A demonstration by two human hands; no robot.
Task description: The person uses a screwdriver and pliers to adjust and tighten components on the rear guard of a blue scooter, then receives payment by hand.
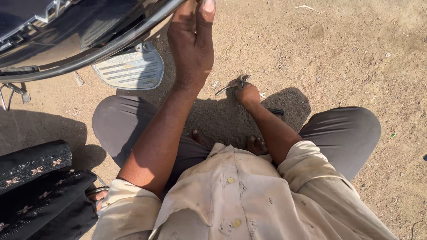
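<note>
I squat on sandy ground beside a motorcycle. My left hand (pixel 192 42) is raised, its fingers pressed against the chrome guard bar (pixel 106 46) that runs along the dark bodywork at the top left. Down on the ground in front of me, my right hand (pixel 247 94) closes on a pair of metal pliers (pixel 235 83), whose jaws and one handle stick out to the left of the fist. My bare toes (pixel 255 144) show between my knees.
A ribbed metal footrest plate (pixel 131 66) hangs below the bar. A person in black patterned cloth (pixel 38 186) stands at the lower left. A small dark tool (pixel 276 111) lies behind my right wrist. Pebbles and litter dot the dirt.
</note>
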